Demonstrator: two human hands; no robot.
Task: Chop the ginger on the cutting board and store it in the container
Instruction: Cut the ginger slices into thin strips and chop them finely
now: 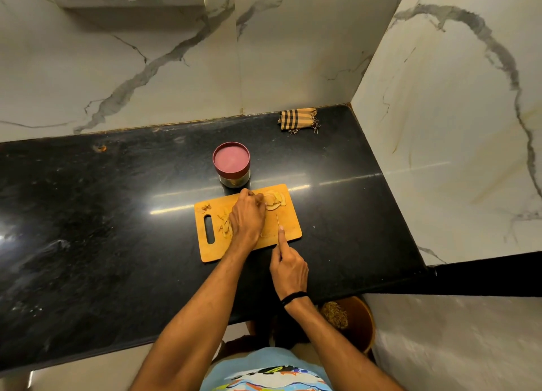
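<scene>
Pale ginger slices (274,200) lie scattered on the cutting board (290,229).

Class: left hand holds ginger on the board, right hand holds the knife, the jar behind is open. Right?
No. The head view shows the jar with its lid on. The left hand does hold ginger, the right hand the knife.

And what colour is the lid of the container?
The lid is dusty pink, darker red at its rim; head view.
</scene>
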